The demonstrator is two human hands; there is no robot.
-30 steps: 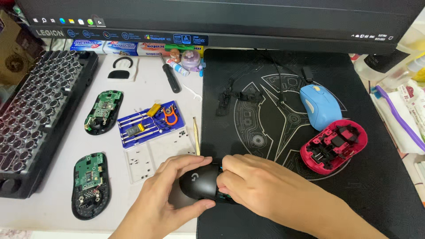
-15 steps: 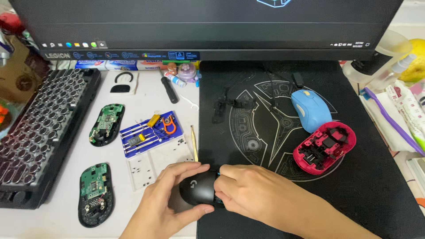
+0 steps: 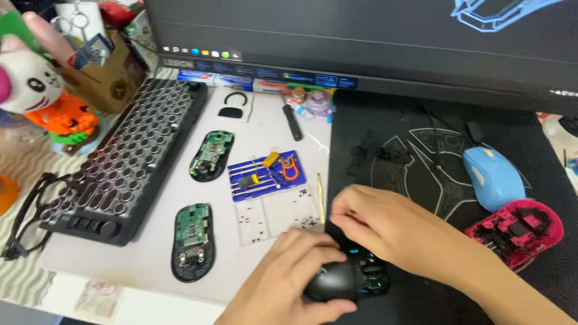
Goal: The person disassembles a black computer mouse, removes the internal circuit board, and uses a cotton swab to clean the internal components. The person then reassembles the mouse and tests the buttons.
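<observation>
- Down at the front edge of the desk, a black mouse (image 3: pixel 344 280) lies where the white mat (image 3: pixel 150 253) meets the black mouse pad (image 3: pixel 409 120); its honeycombed inside shows at the right, with a small blue glow.
- Left hand (image 3: pixel 289 280) is curled around the mouse's left side, fingers clamped on the shell.
- Right hand (image 3: pixel 385 232) rests just above the mouse with fingertips pinched together; whether they grip anything I cannot tell.
- Just beyond the hands lie clear sheets of small black pads (image 3: pixel 274 216) and a thin yellowish stick (image 3: pixel 321 198).
- Farther back sits a blue parts tray (image 3: pixel 267 174), with two green circuit boards in mouse bases (image 3: pixel 192 241) to its left.
- Along the left edge a dark keyboard (image 3: pixel 126 156) lies at a slant.
- Toward the right edge, a blue mouse (image 3: pixel 494 177) sits just behind a red open shell (image 3: pixel 515 232).
</observation>
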